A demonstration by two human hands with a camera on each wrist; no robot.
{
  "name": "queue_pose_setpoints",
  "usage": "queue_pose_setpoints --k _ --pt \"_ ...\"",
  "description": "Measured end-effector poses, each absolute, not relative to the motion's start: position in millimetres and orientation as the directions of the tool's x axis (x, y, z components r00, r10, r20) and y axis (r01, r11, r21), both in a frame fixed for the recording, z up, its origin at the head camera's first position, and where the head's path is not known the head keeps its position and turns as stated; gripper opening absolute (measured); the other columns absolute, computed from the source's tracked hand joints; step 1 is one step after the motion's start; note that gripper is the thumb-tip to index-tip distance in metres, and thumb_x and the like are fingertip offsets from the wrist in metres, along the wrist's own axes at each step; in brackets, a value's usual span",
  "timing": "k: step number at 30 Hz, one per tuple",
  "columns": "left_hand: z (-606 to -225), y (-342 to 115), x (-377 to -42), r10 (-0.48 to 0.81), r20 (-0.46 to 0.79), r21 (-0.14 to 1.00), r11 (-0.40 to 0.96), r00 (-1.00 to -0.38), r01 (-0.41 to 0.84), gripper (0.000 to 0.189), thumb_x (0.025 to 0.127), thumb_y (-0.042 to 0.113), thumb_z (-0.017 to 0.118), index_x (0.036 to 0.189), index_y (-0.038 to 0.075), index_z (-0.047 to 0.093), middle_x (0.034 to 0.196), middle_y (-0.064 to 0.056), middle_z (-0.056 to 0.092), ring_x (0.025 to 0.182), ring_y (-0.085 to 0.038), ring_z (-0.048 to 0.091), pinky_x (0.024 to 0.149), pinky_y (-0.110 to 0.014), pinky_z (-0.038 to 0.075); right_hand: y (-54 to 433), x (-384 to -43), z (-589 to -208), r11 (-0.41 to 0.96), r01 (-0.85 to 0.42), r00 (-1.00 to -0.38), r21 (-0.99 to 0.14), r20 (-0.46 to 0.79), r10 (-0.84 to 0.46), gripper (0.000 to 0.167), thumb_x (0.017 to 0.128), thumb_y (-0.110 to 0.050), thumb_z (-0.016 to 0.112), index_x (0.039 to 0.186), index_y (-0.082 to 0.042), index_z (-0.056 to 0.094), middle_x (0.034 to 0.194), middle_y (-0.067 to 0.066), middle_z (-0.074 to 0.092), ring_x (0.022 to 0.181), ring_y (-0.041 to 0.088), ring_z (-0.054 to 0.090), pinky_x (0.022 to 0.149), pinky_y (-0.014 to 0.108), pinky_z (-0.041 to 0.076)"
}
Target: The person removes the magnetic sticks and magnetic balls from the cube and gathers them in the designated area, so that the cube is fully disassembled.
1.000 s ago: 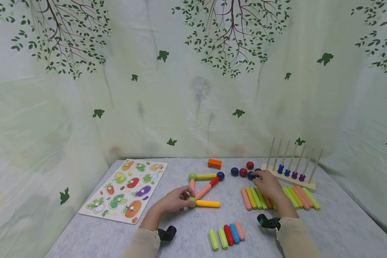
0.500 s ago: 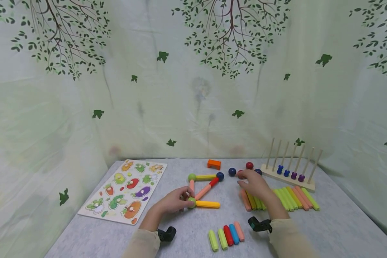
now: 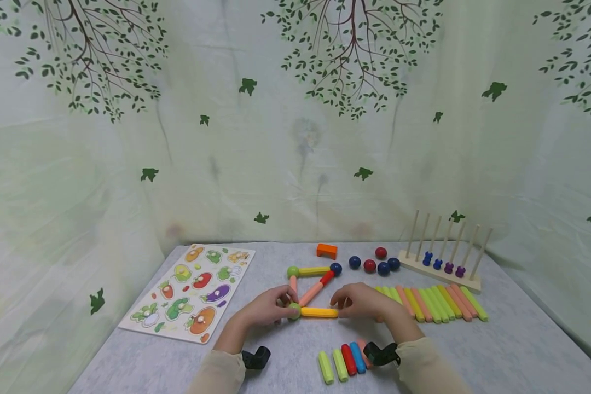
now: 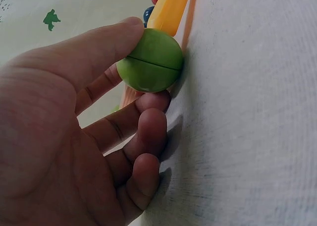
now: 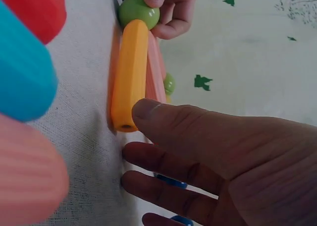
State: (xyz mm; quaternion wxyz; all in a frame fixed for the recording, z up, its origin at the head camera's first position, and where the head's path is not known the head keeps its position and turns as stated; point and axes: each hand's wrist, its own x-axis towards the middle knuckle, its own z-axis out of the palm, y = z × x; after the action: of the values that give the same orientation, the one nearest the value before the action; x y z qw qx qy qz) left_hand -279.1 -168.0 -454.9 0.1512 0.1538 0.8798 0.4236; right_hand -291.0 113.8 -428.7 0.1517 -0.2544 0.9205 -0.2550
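Note:
In the head view my left hand (image 3: 271, 306) holds a green ball (image 4: 151, 62) between thumb and fingers at the near-left corner of a stick-and-ball figure. From that ball a yellow-orange stick (image 3: 319, 312) runs right, with a small hole in its free end. My right hand (image 3: 359, 302) is at that end, its thumb tip overlapping the stick in the right wrist view and its fingers loosely extended. Pink sticks, a red piece (image 3: 327, 278), a yellow stick (image 3: 314, 271), a second green ball (image 3: 293, 271) and a dark blue ball (image 3: 336, 268) make up the rest.
Several loose sticks (image 3: 351, 359) lie in front, and a longer row of sticks (image 3: 440, 303) lies right. Behind are red and blue balls (image 3: 369, 266), an orange block (image 3: 327, 251) and a pegged wooden stand (image 3: 440, 271). A vegetable picture board (image 3: 189, 293) lies left.
My right hand has moved left from the loose balls, past the stick row, to the free end of the yellow-orange stick. The left hand has stayed on the green ball.

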Motion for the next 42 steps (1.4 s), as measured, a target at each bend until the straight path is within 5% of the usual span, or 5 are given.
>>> queue_pose_setpoints --k 16,25,33,42 --pt "-454 -162 -278 0.399 -0.139 0.774 0.615 -0.906 0.152 0.024 0.089 0.035 0.074 0.104 0.023 0.060 0.093 -0.003 0.058 0.072 -0.019 0.055 0.061 -0.030 0.045 109 -291 -436 0.749 -0.467 -0.814 -0.469 -0.102 -0.572 0.014 0.084 -0.017 0.078 0.086 -0.025 0.067 0.078 -0.009 0.060 0.076 0.011 0.054 0.073 0.026 0.048" --pt "-454 -163 -279 0.409 -0.128 0.766 0.620 -0.903 0.172 0.025 0.088 0.035 0.075 0.105 0.022 0.060 0.093 -0.003 0.058 0.070 -0.018 0.054 0.059 -0.030 0.045 110 -288 -424 0.708 -0.395 -0.835 -0.585 -0.092 -0.542 0.015 0.087 -0.015 0.075 0.095 -0.022 0.065 0.087 -0.006 0.064 0.078 0.015 0.059 0.074 0.031 0.055" --pt "-454 -164 -279 0.407 -0.131 0.769 0.617 -0.904 0.166 0.026 0.088 0.036 0.075 0.104 0.023 0.060 0.093 -0.003 0.059 0.070 -0.019 0.054 0.061 -0.030 0.046 106 -285 -416 0.656 -0.425 -0.820 -0.624 -0.043 -0.571 0.025 0.093 -0.021 0.071 0.117 -0.024 0.067 0.090 -0.005 0.063 0.077 0.016 0.058 0.066 0.028 0.052" --pt "-455 -163 -280 0.421 -0.123 0.777 0.605 -0.899 0.177 0.027 0.088 0.037 0.075 0.104 0.022 0.060 0.090 -0.003 0.058 0.069 -0.018 0.053 0.060 -0.030 0.046 104 -283 -415 0.658 -0.493 -0.799 -0.570 -0.003 -0.601 0.017 0.094 -0.024 0.070 0.109 -0.031 0.069 0.089 -0.008 0.062 0.078 0.014 0.056 0.068 0.026 0.050"
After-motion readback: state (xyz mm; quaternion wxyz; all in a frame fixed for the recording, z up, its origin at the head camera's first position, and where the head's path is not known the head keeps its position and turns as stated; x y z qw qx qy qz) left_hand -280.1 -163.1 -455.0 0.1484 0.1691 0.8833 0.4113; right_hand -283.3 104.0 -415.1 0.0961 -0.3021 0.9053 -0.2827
